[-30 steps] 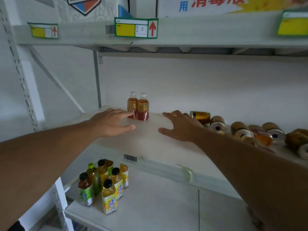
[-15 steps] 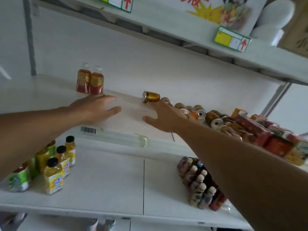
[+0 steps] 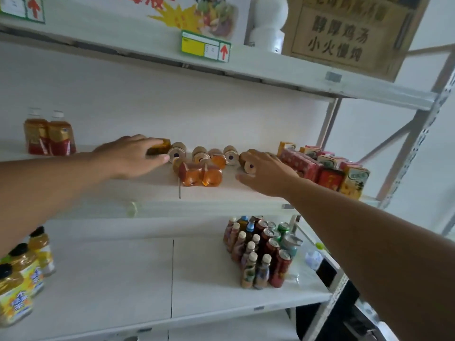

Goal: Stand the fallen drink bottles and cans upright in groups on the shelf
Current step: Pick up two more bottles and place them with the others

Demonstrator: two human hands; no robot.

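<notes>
Several gold cans (image 3: 200, 153) and amber bottles (image 3: 202, 175) lie on their sides in the middle of the white shelf (image 3: 147, 190). My left hand (image 3: 130, 157) lies over the leftmost fallen gold can (image 3: 161, 145), fingers on top and thumb under it. My right hand (image 3: 267, 174) curls around another fallen can (image 3: 248, 164) whose round end faces me, index finger above it and thumb below. Two red-labelled tea bottles (image 3: 49, 136) stand upright together at the shelf's left end.
Red and yellow drink cartons (image 3: 322, 168) crowd the shelf's right end. On the shelf below stand a cluster of small bottles and cans (image 3: 258, 249) and yellow juice bottles (image 3: 22, 274) at far left. A cardboard box (image 3: 344, 33) sits on the top shelf. Metal uprights (image 3: 418, 134) frame the right side.
The view swung right. Both hands reached from the bare shelf surface to the pile: the left one now covers the gold can, the right one wraps a can further right.
</notes>
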